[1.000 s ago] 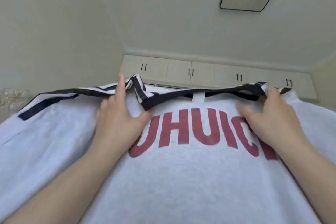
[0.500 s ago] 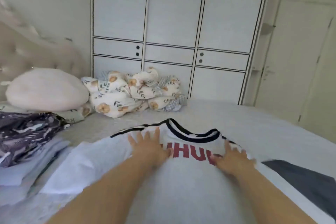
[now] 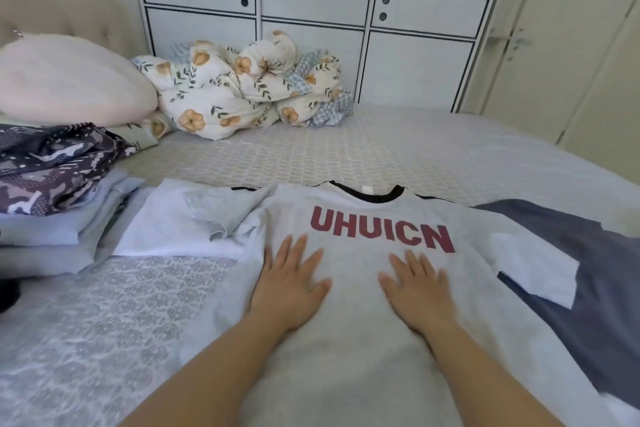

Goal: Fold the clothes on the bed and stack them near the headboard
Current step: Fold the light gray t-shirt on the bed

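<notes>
A light grey T-shirt with red letters "UHUICN" and a black collar lies face up on the bed, collar away from me. Its left sleeve is crumpled; its right sleeve lies flat. My left hand rests palm down on the chest below the letters, fingers spread. My right hand lies flat beside it, also spread. Neither hand grips the cloth. A stack of folded clothes sits at the left near the padded headboard, topped by a dark patterned garment.
A dark blue-grey garment lies under the shirt's right side. A pink pillow and a bunched floral quilt lie at the bed's far side. White cupboards stand behind. The patterned bedsheet shows at left.
The shirt, held up by its shoulders one second ago, now lies flat on the bed. Both hands let go and slid from the collar down to below the letters.
</notes>
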